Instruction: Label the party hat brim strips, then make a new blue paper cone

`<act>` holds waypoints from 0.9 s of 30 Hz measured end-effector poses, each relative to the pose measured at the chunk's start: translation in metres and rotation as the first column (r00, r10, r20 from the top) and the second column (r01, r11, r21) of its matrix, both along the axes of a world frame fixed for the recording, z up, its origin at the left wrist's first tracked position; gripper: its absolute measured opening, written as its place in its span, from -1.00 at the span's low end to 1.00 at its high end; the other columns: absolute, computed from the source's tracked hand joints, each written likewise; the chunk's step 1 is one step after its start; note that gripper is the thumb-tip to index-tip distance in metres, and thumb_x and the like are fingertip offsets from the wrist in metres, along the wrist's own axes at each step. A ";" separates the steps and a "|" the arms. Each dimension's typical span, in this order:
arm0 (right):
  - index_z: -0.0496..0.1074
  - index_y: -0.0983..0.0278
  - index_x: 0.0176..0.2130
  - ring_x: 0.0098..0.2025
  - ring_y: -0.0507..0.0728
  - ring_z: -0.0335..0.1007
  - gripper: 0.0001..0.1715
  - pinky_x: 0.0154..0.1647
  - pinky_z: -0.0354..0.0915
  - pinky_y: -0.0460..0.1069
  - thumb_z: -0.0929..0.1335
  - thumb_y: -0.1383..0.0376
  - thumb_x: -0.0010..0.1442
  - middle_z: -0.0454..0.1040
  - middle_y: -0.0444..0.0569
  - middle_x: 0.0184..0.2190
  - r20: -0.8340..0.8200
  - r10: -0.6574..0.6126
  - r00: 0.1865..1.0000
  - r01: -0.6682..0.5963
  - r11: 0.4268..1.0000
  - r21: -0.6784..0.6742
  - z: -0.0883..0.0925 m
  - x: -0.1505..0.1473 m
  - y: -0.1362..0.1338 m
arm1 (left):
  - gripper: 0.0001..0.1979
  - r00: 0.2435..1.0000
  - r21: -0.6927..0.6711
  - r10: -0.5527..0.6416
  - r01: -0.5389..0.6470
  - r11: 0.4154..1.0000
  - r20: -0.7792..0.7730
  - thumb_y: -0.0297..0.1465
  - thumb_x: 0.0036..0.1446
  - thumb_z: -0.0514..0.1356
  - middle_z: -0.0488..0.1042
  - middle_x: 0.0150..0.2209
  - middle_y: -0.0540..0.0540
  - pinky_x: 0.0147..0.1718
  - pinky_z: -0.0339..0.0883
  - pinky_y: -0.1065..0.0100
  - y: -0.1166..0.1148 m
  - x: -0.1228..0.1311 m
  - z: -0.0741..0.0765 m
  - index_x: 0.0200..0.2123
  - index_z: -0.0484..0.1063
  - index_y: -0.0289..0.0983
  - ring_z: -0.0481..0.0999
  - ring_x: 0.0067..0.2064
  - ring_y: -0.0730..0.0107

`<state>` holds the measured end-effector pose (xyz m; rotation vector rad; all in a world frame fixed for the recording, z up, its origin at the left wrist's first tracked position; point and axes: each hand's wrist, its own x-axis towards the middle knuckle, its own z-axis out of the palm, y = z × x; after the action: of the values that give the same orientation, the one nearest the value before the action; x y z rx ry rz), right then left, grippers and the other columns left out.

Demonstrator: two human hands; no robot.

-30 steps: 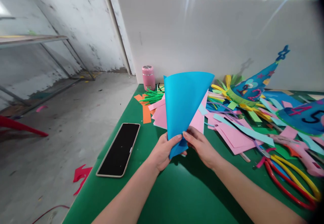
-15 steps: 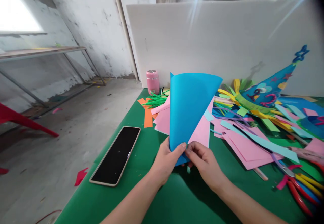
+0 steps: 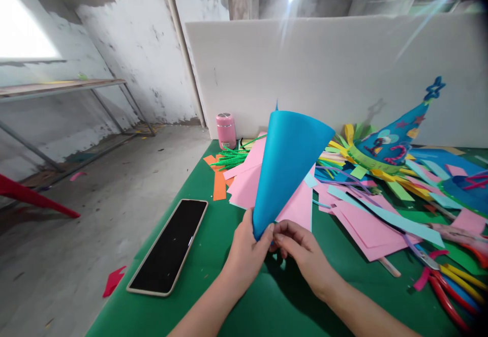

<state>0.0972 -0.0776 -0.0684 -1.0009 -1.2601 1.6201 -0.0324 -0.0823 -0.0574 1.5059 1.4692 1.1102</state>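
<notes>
A blue paper sheet (image 3: 292,161), rolled into a cone, stands over the table with its wide end up and its narrow end down. My left hand (image 3: 246,245) is wrapped round the lower left side of the cone, thumb across the front. At the narrow tip, my right hand (image 3: 299,248) has its thumb and forefinger pinched together against the paper's edge; the other fingers curl below. Behind the cone lie pink paper sheets (image 3: 246,187). A finished blue party hat (image 3: 396,141) with a green brim and a star on top leans at the back right.
A phone (image 3: 170,248) lies on the green table (image 3: 213,286) at left. Green pipe cleaners (image 3: 229,160), orange strips (image 3: 219,184) and a pink jar (image 3: 226,131) are behind it. Red-handled scissors (image 3: 444,288) lie at right. A white board (image 3: 324,62) stands behind.
The blue paper has been rolled tighter into a narrower cone with a closer tip. Its loose upper left corner has turned behind. Both hands stay at the tip; the view has tilted slightly up.
</notes>
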 end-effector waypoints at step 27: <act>0.34 0.25 -0.13 -0.07 0.15 0.32 -0.67 0.00 0.19 0.09 0.36 0.25 0.06 0.45 0.00 -0.16 -0.304 -0.002 0.953 0.004 1.000 0.003 -0.004 0.006 0.005 | -0.49 0.945 0.169 -0.157 0.211 0.963 -0.285 -0.34 0.13 0.00 0.23 0.07 -0.24 -0.07 0.21 0.28 -0.011 -0.001 -0.006 0.14 -0.04 -0.27 0.29 0.03 0.21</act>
<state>0.1031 -0.0727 -0.0723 -0.7159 -1.0508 1.6935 -0.0334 -0.0932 -0.0631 1.9574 1.3881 0.9897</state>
